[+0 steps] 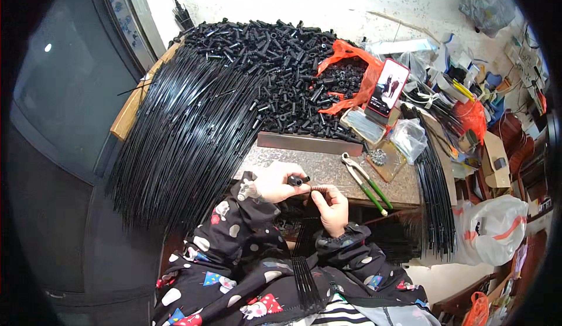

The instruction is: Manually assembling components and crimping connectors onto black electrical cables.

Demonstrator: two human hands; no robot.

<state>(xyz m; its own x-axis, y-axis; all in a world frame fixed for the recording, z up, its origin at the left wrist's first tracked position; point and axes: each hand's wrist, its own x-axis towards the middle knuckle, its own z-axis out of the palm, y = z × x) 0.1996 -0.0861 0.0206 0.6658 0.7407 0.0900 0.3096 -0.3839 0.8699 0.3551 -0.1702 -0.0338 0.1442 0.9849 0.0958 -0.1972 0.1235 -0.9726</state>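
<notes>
My left hand (276,183) is closed on a short black plastic tube (295,181) just in front of the bench edge. Close beside it, my right hand (332,210) pinches several thin wire-like pins (325,189) between thumb and fingers. The two hands nearly meet, and the fingertips hide where tube and pins come together. Below them, a bundle of thin black rods (305,282) runs down over my lap. A large sheaf of long black rods (181,144) lies to my left, overhanging the bench. Behind it rises a heap of black tubes (281,62).
A metal bar (309,143) fronts the heap on the stone-topped bench (263,161). Green-handled pincers (366,182) lie right of my hands, near a propped phone (388,89) and a box of thin pins (363,125). More black rods (436,191) hang off the right side.
</notes>
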